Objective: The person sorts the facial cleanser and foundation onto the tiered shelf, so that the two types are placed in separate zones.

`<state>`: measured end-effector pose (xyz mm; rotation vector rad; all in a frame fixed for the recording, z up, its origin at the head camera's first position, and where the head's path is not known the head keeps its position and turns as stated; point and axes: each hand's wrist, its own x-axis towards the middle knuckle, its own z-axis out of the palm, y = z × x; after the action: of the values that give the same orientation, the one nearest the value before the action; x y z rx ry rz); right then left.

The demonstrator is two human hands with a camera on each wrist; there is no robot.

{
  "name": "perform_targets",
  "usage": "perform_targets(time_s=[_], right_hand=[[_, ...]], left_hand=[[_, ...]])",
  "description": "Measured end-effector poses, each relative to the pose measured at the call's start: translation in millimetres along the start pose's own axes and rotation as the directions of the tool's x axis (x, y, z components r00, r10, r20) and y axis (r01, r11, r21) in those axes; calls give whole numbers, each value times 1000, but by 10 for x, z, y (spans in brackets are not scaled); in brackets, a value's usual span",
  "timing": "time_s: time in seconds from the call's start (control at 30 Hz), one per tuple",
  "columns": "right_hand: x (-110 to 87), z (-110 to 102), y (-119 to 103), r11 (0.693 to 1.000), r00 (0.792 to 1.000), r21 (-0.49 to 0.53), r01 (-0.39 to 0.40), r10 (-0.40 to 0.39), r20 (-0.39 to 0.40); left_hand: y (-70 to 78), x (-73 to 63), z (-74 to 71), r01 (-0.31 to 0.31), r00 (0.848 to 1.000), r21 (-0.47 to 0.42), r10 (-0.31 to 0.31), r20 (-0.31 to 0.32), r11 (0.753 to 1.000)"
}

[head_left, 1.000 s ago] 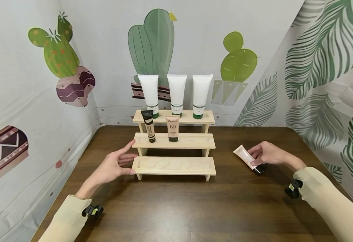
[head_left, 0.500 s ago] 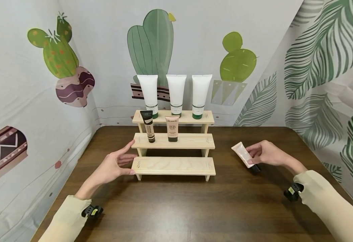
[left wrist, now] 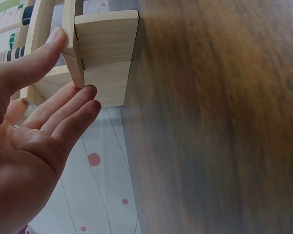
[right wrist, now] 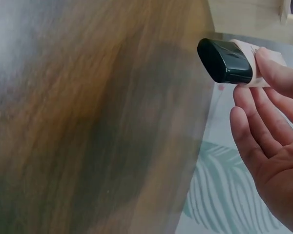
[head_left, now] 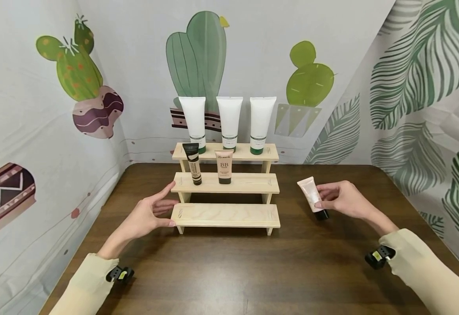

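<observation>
My right hand (head_left: 343, 200) pinches a small pale pink tube (head_left: 308, 190) with a black cap (head_left: 321, 215), right of the wooden stand. The tube leans cap-down above the table; in the right wrist view the cap (right wrist: 224, 62) points away from the thumb. At the left side of the three-step wooden stand (head_left: 225, 215), my left hand (head_left: 146, 214) touches its step ends with fairly straight fingers and thumb. On the middle step stand a black-and-beige tube (head_left: 194, 166) and a pink BB cream tube (head_left: 224, 168).
Three tall white tubes with green caps, among them the right one (head_left: 261, 124), stand on the top step. The brown wooden table (head_left: 229, 271) holds the stand near its back edge. Behind hangs a cloth (head_left: 142, 74) printed with cacti and leaves.
My right hand has moved slightly left, and the pink tube has turned more upright, with its cap downward. My left hand and the stand have stayed in place.
</observation>
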<state>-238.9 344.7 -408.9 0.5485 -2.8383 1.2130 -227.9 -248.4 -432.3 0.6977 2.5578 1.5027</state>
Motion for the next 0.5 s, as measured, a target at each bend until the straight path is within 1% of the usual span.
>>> perform_targets(time_s=[0.3, 0.5], right_hand=[[-32, 40, -208, 999, 996, 5, 32, -31, -79], [13, 43, -349, 999, 991, -8, 51, -52, -121]], left_hand=[[-4, -9, 0, 4, 1000, 5, -4, 3, 1000], [-7, 4, 3, -1, 1000, -5, 1, 4, 1000]])
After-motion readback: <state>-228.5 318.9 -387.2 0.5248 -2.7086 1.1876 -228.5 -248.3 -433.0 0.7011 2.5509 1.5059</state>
